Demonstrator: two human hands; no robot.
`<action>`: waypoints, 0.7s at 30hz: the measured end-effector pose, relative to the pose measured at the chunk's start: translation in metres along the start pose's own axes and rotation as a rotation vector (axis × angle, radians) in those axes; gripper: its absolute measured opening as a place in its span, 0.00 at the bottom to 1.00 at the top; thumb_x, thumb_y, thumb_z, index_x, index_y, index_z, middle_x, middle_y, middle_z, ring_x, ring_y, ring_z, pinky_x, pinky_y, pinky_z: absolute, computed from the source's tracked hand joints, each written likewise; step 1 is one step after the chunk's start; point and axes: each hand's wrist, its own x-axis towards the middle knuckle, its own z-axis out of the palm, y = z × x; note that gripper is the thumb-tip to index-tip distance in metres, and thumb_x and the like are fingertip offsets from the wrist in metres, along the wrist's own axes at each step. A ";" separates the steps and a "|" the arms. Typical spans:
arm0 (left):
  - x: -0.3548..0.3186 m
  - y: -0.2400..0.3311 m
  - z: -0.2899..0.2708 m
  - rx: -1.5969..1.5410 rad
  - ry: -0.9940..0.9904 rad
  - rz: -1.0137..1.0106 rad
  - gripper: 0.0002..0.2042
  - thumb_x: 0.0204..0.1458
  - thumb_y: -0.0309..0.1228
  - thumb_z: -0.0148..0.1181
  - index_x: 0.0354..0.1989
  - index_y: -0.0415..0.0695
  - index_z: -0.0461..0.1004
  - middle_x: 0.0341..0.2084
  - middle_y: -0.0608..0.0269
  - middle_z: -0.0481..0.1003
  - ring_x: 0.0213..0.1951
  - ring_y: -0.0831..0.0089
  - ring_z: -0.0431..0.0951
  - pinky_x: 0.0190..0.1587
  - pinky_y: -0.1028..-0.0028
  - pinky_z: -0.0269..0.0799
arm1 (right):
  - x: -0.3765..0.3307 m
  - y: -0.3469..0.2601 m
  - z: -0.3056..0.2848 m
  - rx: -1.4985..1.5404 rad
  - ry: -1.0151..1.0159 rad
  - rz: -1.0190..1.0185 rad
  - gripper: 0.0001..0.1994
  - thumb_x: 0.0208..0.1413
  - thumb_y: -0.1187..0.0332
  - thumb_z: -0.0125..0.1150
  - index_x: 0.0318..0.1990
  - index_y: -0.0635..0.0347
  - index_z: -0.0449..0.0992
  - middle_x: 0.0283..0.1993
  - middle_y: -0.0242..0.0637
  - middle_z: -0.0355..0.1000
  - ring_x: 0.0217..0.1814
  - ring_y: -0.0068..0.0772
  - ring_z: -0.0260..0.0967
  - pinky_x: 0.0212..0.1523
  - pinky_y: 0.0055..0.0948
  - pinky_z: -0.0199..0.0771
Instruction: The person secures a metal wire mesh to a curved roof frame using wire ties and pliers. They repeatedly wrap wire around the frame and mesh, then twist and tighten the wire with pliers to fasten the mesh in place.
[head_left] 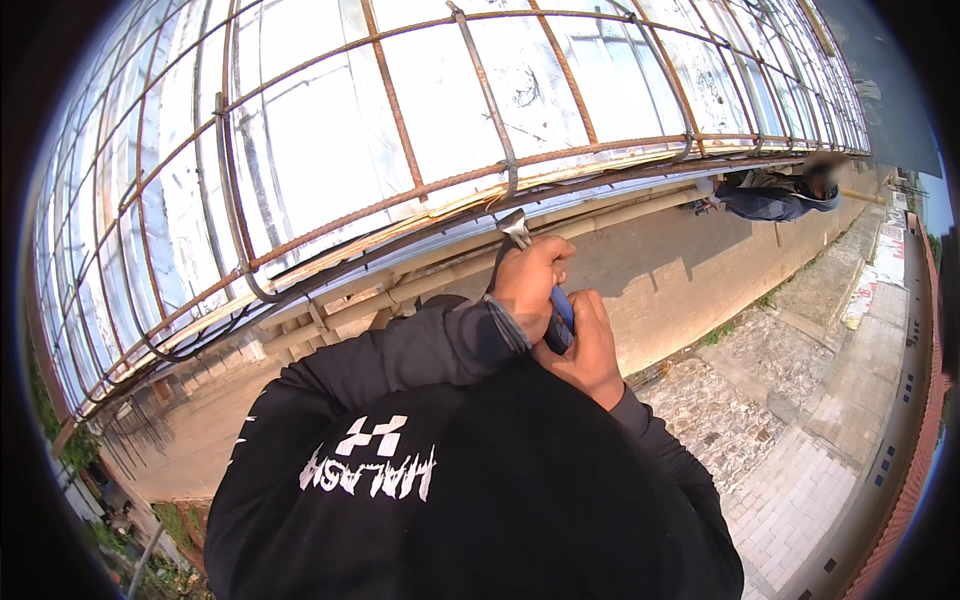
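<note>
My left hand (532,282) grips a pair of pincers (517,232) with blue handles, its metal jaws up against a rusty rebar (500,120) of the rebar cage (300,150). My right hand (588,345) sits just below, wrapped around the lower end of the blue handles (562,312). Both arms wear black sleeves, and my black top with white lettering fills the lower middle. Thin tie wire hangs by the jaws, hard to make out.
White formwork panels (330,120) lie behind the rebar grid. Another person in dark clothes (775,195) works further along the edge at upper right. Far below are a wall, cobbled ground (740,400) and paving.
</note>
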 end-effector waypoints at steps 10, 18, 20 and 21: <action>-0.003 0.008 -0.048 0.382 -0.397 0.104 0.12 0.63 0.36 0.55 0.44 0.40 0.68 0.36 0.60 0.72 0.34 0.78 0.71 0.46 0.72 0.68 | 0.027 0.027 -0.008 0.800 -0.773 0.437 0.23 0.50 0.68 0.52 0.55 0.66 0.68 0.50 0.41 0.71 0.49 0.31 0.70 0.46 0.28 0.68; -0.015 0.024 -0.077 0.349 -0.445 0.384 0.22 0.65 0.44 0.47 0.55 0.38 0.72 0.52 0.51 0.75 0.50 0.71 0.73 0.56 0.65 0.66 | 0.032 0.006 -0.015 0.995 -0.720 0.460 0.25 0.51 0.70 0.47 0.59 0.60 0.71 0.39 0.29 0.70 0.34 0.18 0.66 0.34 0.14 0.61; -0.020 0.021 -0.075 0.378 -0.272 0.345 0.20 0.66 0.44 0.47 0.49 0.38 0.76 0.50 0.52 0.77 0.49 0.70 0.75 0.55 0.64 0.67 | 0.033 0.002 -0.019 0.946 -0.758 0.527 0.23 0.52 0.71 0.47 0.58 0.61 0.71 0.37 0.27 0.66 0.32 0.16 0.64 0.31 0.13 0.59; -0.020 0.022 -0.079 0.391 -0.267 0.324 0.20 0.65 0.43 0.48 0.50 0.38 0.75 0.50 0.52 0.77 0.49 0.71 0.75 0.54 0.65 0.68 | 0.031 0.003 -0.016 0.993 -0.755 0.542 0.22 0.52 0.72 0.48 0.56 0.61 0.71 0.36 0.27 0.65 0.32 0.16 0.64 0.29 0.14 0.59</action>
